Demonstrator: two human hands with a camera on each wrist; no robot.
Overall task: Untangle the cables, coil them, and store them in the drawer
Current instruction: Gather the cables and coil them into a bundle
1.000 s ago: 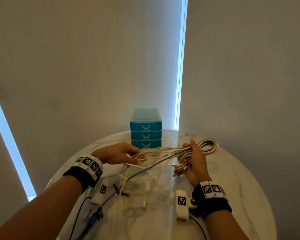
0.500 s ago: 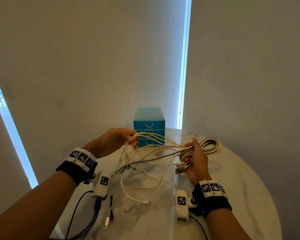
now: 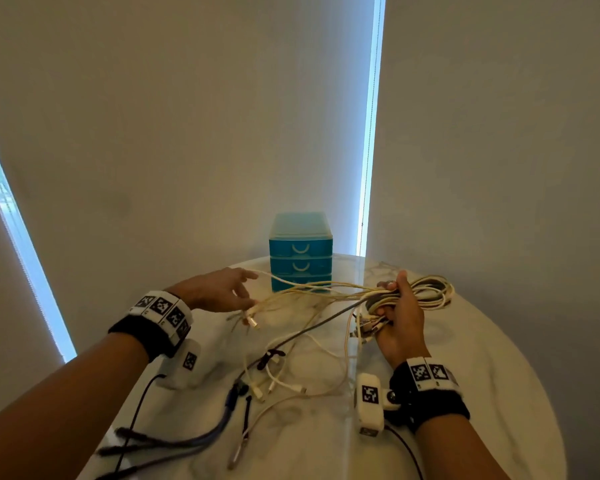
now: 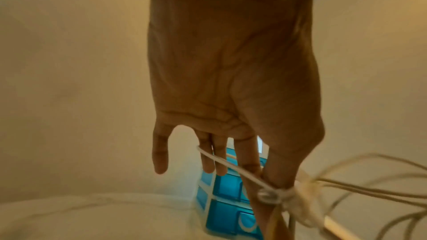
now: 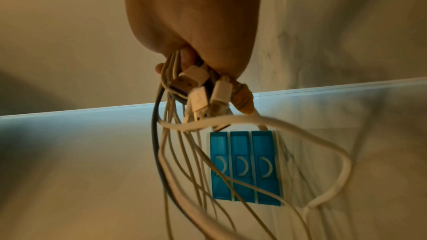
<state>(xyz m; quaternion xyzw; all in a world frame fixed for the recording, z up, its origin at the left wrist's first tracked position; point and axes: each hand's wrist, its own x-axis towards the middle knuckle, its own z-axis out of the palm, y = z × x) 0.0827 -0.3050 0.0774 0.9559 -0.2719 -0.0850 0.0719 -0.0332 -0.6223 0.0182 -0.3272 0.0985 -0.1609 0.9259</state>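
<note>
My right hand (image 3: 397,308) (image 5: 191,54) grips a coiled bundle of cream and grey cables (image 3: 430,292), held just above the table at the right. Several white USB plugs (image 5: 198,87) stick out below its fist. Loose strands (image 3: 312,292) run left from the bundle to my left hand (image 3: 238,289) (image 4: 265,174). That hand pinches a few strand ends (image 4: 277,193) between thumb and index finger, the other fingers straight and spread. One white cable crosses those fingers. The teal three-drawer unit (image 3: 300,251) (image 5: 245,167) stands behind the strands, all drawers closed.
White cable ends (image 3: 284,379), a grey cable (image 3: 312,329) and a blue braided cable (image 3: 227,410) lie tangled on the round marble table (image 3: 482,393) between my forearms. Dark plugs lie near the front left edge. Walls stand close behind the table.
My left hand raised the loose strands toward the drawer unit, then came down and left with fingers spread. Cable ends on the table shifted. The right hand kept holding its coil.
</note>
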